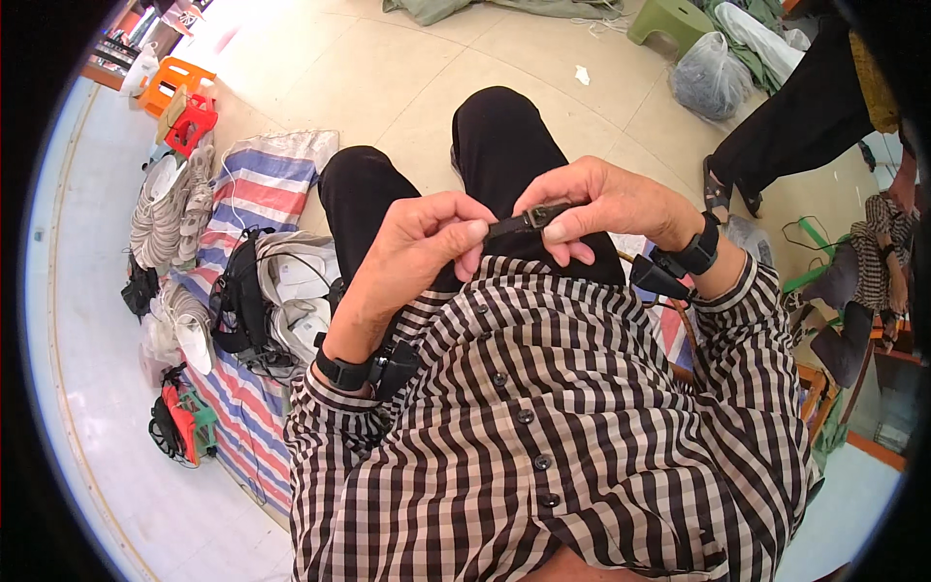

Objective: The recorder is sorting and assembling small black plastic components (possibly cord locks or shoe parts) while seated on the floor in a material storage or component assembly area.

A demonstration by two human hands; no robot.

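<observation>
Above my lap I hold a short black strap [507,228] with a small metal buckle [539,216]. The thumb and fingers of my left hand [427,238] pinch its left end. My right hand [603,206] grips it by the buckle, thumb in front; the fingers cover the strap's right end. Both hands are close together over my black trousers [506,126]. Each wrist wears a black band with a small box, the left band [347,372] and the right band [693,250].
To my left, a striped woven sheet [267,199] bears a black bag [238,306] and pale shoe parts [301,276]. Stacked soles [160,213] lie beside it. Red stool [197,121] and orange stool [175,85] stand far left. Far right are a green stool [669,24] and another person's leg [800,107].
</observation>
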